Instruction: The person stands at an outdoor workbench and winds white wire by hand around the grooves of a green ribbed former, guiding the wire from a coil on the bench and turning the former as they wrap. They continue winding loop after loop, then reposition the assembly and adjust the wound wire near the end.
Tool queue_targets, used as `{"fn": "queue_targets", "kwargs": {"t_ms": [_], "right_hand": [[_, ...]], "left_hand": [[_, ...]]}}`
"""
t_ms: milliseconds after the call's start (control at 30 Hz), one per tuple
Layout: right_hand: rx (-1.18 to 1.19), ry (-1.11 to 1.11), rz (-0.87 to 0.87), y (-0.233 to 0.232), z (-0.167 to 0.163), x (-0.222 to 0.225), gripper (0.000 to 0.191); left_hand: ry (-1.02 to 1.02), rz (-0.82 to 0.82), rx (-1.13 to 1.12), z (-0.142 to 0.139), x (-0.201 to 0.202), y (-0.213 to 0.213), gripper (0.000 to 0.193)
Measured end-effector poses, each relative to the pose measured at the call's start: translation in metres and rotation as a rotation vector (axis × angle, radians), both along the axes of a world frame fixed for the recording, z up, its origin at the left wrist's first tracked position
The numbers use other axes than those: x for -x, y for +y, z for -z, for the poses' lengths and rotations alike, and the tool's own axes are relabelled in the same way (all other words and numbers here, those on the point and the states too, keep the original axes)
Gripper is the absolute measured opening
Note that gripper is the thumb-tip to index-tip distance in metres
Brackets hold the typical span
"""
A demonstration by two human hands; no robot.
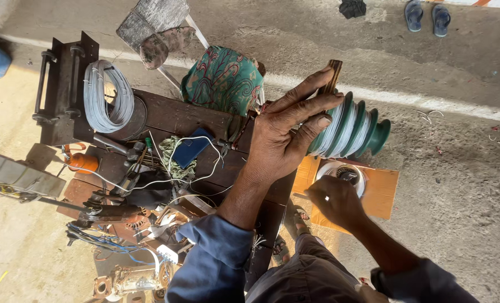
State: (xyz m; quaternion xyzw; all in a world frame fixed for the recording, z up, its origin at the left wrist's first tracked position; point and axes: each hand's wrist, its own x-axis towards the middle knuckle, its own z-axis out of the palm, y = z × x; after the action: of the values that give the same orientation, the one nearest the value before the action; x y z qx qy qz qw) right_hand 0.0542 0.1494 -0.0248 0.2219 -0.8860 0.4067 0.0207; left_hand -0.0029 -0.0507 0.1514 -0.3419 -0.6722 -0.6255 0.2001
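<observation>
Keep your left hand point(286, 134) flat against the green spool point(354, 126); your right hand point(334, 199) pinches the round part point(344, 174)

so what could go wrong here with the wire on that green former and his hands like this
The left hand only presses flat on the green stepped former, so the pale wire turns might slip between steps. The right hand works low by the white round part, perhaps away from his gaze. Loose cables clutter the bench and could snag.
</observation>
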Motion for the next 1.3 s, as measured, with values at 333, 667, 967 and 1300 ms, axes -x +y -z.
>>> {"fn": "queue_targets", "kwargs": {"t_ms": [333, 667, 967, 1300], "right_hand": [[0.007, 0.57, -0.011, 0.059, -0.185, 0.159, 0.019], [-0.284, -0.068, 0.201, -0.003, 0.027, 0.129, 0.021], [-0.427, 0.703, -0.053, 0.014, -0.107, 0.001, 0.008], [-0.05, 0.032, 0.237, 0.046, -0.072, 0.224, 0.022]], "left_hand": [[-0.006, 0.017, 0.003, -0.005, 0.002, -0.001, 0.024], [0.002, 0.015, 0.041, 0.004, 0.002, -0.005, 0.024], [0.003, 0.004, 0.021, -0.004, 0.0, -0.001, 0.023], [0.001, -0.005, 0.028, -0.006, 0.0, -0.001, 0.023]]}}
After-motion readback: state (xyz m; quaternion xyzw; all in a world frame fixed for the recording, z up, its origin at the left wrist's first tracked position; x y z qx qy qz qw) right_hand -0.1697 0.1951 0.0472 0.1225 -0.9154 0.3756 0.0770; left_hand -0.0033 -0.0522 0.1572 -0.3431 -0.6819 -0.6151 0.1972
